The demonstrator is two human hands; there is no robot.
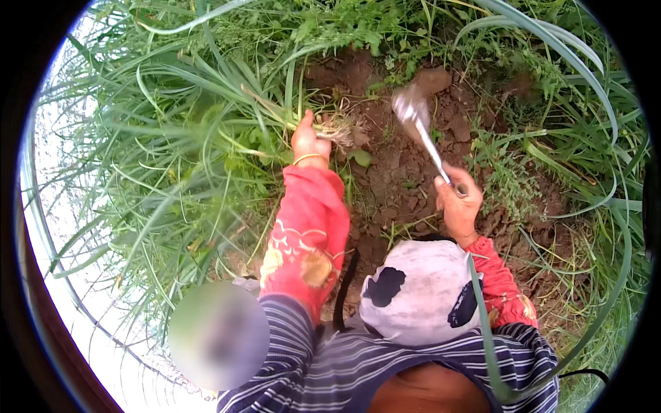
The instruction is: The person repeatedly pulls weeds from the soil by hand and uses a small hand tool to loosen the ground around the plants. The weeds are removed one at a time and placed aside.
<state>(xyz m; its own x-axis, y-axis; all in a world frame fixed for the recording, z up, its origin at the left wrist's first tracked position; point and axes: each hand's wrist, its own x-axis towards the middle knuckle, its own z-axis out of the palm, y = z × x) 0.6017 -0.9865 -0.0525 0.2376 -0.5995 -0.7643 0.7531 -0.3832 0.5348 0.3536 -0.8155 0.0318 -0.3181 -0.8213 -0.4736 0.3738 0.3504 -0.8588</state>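
My left hand [311,140] is closed around the base of a bunch of long-leaved green plants [279,116]. Pale, stringy roots [338,133] stick out to the right of its fingers. In my right hand [459,199] is the tubular handle of a metal hand tool [426,137], perhaps a trowel. Its shiny head is motion-blurred and points up and left over the brown soil [392,180], so its exact shape cannot be told. The tool is apart from the roots.
Tall grass-like leaves [175,149] crowd the left side, and more stand at the right [583,170]. Low leafy weeds [356,23] grow along the top. A white cloth item with black patches [418,294] lies before my torso. Long leaves arch close to the camera.
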